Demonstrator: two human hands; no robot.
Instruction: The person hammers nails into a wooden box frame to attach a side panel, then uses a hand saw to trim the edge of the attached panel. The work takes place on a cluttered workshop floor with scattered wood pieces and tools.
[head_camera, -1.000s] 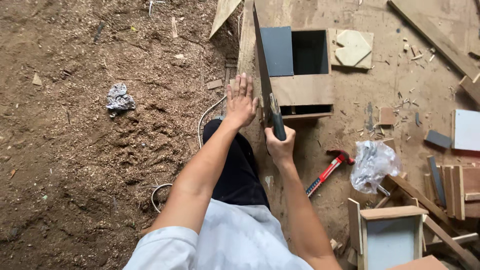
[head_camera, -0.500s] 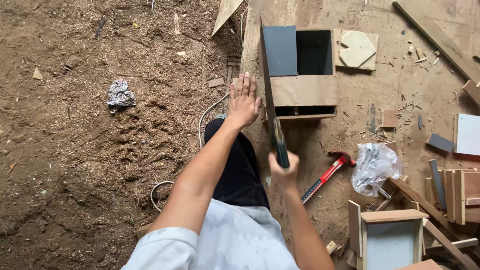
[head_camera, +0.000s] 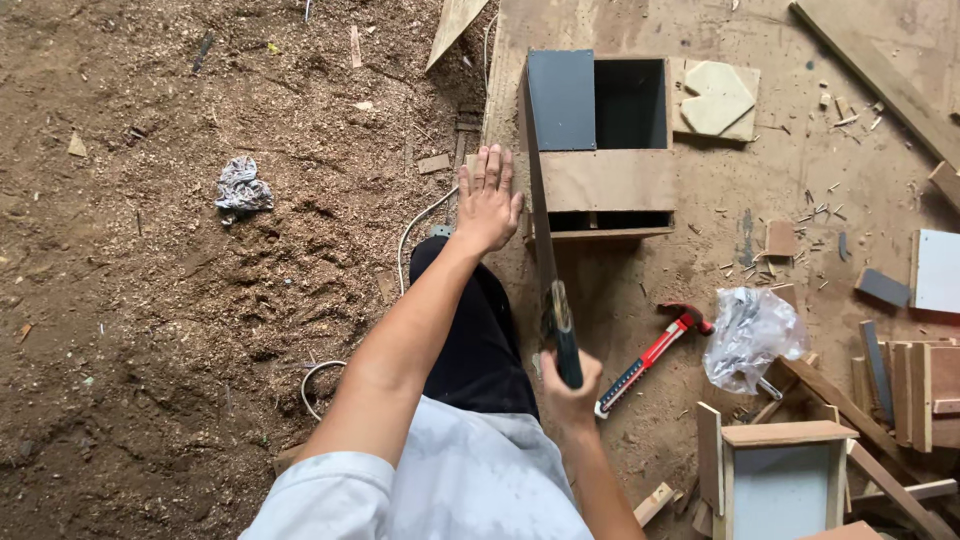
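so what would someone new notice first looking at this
Most likely the long hand saw at centre, its handle in the right hand and its blade running up along the left edge of a wooden box with a dark open compartment. The left hand lies flat, fingers spread, on the board just left of the blade. To the right, a red-handled hammer lies beside a crumpled clear plastic bag, and sawdust covers the ground on the left.

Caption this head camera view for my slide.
Right hand grips a handsaw beside an open wooden box; left hand presses flat.
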